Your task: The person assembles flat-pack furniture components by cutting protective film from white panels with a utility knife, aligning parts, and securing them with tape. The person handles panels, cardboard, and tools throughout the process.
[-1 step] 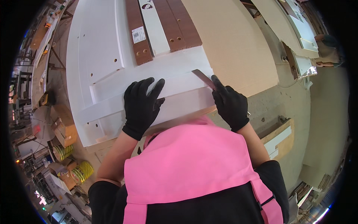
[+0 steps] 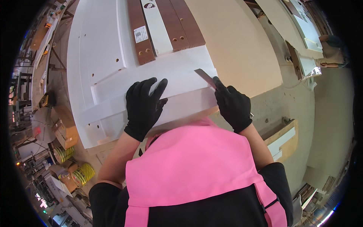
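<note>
In a black glove, my right hand (image 2: 231, 105) grips a thin, flat metal blade (image 2: 205, 77) near the front right of a white panel (image 2: 185, 77). The blade points up and to the left, its handle end hidden in my fist. My left hand (image 2: 144, 106), also gloved in black, is over the panel's near strip, with thumb and forefinger spread apart and nothing seen between them. Whether its fingertips press on the surface I cannot tell. Farther back on the white panel lie brown boards (image 2: 177, 26) with drilled holes; one carries a white label (image 2: 140, 34).
Another white panel (image 2: 100, 41) with holes lies at the left. Tan cardboard (image 2: 234, 45) covers the worktop to the right. Cardboard boxes (image 2: 65, 128) and yellow-green rolls (image 2: 84, 174) stand on the floor at left. A co-worker's arm (image 2: 329, 65) shows at the far right.
</note>
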`<control>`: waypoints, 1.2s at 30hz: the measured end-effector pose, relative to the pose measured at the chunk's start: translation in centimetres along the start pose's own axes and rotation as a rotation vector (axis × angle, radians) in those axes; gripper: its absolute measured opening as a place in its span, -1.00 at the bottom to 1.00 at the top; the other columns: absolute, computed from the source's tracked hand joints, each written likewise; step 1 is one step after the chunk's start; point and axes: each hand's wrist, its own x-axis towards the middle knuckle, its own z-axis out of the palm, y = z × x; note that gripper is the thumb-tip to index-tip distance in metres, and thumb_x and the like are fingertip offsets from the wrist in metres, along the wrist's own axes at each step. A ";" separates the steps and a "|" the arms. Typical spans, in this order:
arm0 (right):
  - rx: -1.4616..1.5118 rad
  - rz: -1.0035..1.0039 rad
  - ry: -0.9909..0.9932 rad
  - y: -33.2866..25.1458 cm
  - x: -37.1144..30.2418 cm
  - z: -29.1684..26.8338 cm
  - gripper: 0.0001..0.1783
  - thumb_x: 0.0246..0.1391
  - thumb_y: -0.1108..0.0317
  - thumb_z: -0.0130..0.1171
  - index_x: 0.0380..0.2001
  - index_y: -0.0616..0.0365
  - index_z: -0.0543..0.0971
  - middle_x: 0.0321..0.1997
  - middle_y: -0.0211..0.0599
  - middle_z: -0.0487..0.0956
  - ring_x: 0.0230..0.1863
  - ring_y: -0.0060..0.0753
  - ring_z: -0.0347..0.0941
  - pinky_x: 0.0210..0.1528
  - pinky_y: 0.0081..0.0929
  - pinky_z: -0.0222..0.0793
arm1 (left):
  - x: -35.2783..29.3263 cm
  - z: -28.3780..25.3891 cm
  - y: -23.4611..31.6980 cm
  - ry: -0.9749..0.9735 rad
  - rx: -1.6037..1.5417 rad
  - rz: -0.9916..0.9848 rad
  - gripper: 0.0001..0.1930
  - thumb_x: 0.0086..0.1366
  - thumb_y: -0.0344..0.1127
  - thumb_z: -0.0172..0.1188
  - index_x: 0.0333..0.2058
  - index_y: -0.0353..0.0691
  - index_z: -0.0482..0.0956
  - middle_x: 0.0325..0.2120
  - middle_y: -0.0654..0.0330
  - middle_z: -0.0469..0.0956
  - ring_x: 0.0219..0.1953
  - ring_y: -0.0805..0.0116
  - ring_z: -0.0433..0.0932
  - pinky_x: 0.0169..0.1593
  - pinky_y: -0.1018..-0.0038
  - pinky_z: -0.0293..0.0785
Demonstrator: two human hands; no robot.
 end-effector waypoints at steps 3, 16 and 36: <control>-0.070 -0.067 -0.143 -3.0 0.2 0.3 -0.48 0.10 0.28 0.15 0.18 -0.08 0.44 -0.60 -0.39 0.44 -0.68 -0.28 0.40 -0.64 -0.34 0.32 | 0.0 0.1 -0.1 0.009 0.000 0.019 -0.34 -0.02 -0.24 0.39 0.14 -0.01 0.45 0.00 0.20 0.43 0.04 0.15 0.36 0.11 0.18 0.25; -0.009 0.113 0.009 -4.4 -0.4 1.6 -0.55 0.16 0.20 0.04 0.13 -0.07 0.45 -0.63 -0.35 0.44 -0.69 -0.30 0.42 -0.66 -0.31 0.35 | -6.0 -4.8 -8.6 -0.120 -0.012 -0.087 -0.31 0.07 -0.22 0.33 0.20 -0.20 0.34 0.05 0.08 0.45 0.08 0.06 0.37 0.21 0.18 0.21; 0.106 0.596 0.015 -8.8 -0.3 0.4 -0.62 0.17 0.20 0.07 0.04 -0.03 0.56 -0.47 -0.10 0.57 -0.43 -0.04 0.53 -0.40 -0.25 0.41 | -7.6 -6.6 -13.5 -0.135 -0.139 0.019 -0.31 0.03 -0.12 0.38 0.14 -0.23 0.41 -0.13 0.14 0.51 -0.16 0.20 0.46 -0.05 0.29 0.30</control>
